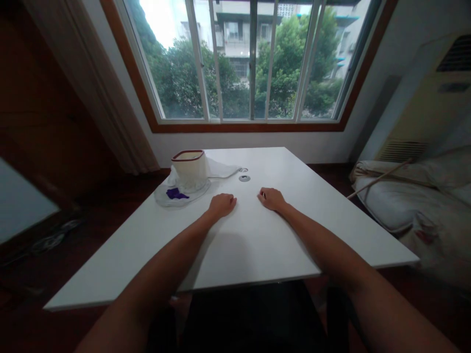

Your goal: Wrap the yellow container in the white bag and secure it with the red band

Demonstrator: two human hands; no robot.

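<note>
Both my forearms stretch out over a white table [257, 245]. My left hand [222, 204] rests knuckles-up on the tabletop with its fingers curled under, holding nothing that I can see. My right hand [271, 198] lies a short way to the right of it, also curled loosely on the surface, with nothing visible in it. To the left of my left hand stands a white square container with a dark red rim [189, 169]. It sits on a clear plastic bag [176, 193] holding something purple [175, 194].
A round grommet hole [244, 178] is set in the table beyond my hands. White cloth or plastic [221, 170] lies behind the container. A large window fills the far wall. A bed with pale bedding [412, 196] is at the right, dark wooden floor at the left.
</note>
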